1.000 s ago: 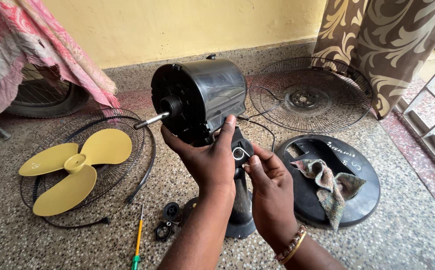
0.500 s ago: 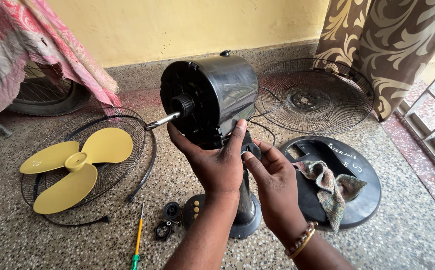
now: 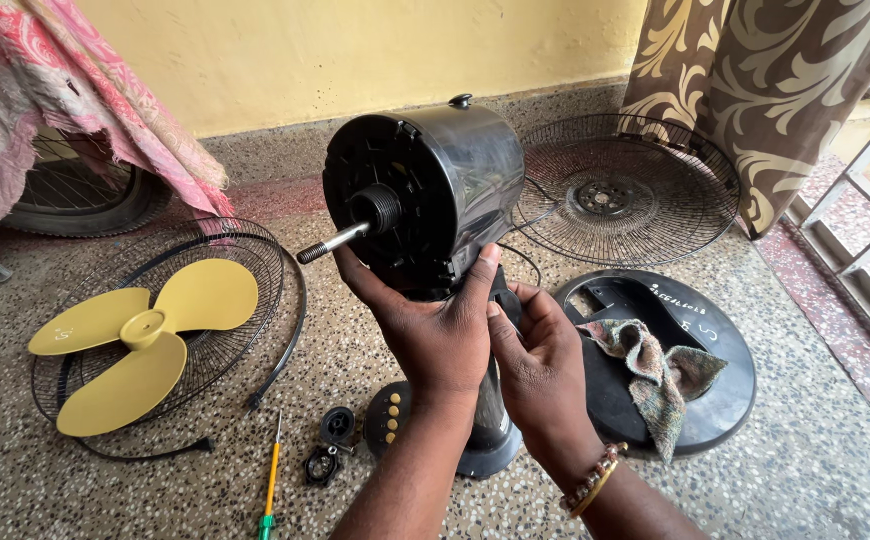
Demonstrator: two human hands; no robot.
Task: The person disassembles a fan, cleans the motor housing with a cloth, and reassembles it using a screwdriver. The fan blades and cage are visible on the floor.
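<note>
Head view: black fan motor housing [image 3: 435,190] sits atop its stand [image 3: 490,420] at centre of the speckled floor [image 3: 805,470], bare steel shaft [image 3: 333,243] pointing left. Left hand [image 3: 425,330] cups the underside of the housing, thumb and fingers clamped on it. Right hand [image 3: 540,365] is closed on the neck just below and behind, touching the left hand. Open floor lies in front, toward the camera. To the left, yellow blade [image 3: 140,335] rests in a wire guard [image 3: 255,265]; second guard [image 3: 625,195] lies behind right, near the curtain [image 3: 755,90]. Round black base plate [image 3: 725,370] with a rag [image 3: 660,370] lies just right of the stand. Yellow screwdriver [image 3: 272,480] and small black caps [image 3: 335,425] lie near the foot of the stand
</note>
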